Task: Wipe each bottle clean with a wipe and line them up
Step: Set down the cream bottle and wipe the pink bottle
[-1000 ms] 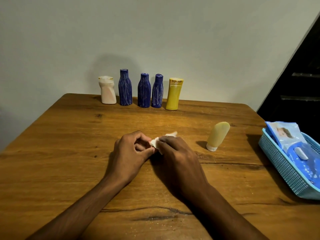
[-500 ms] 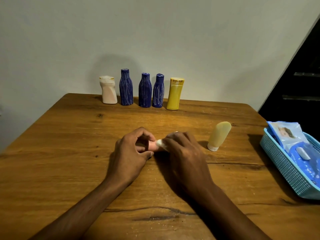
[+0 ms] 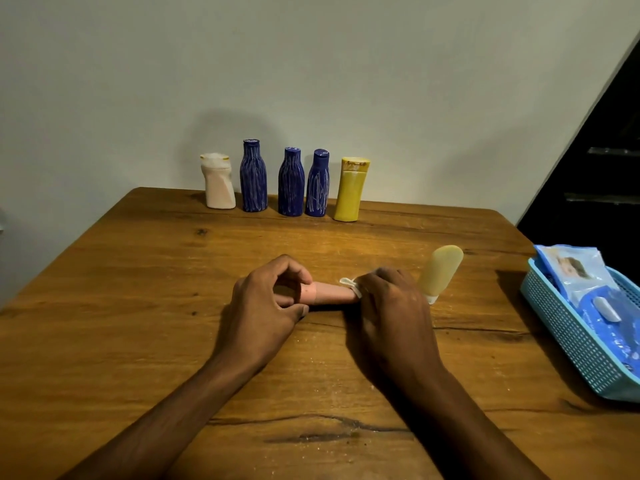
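A pink tube lay sideways just above the table, held between both hands. The left hand curled its grip round the capped end; the right hand closed its grip on the other end, with a white wipe pinched against it. A cream tube stood just beside the right hand. Five bottles stood in a row at the far edge, and a blue basket held wipe packs.
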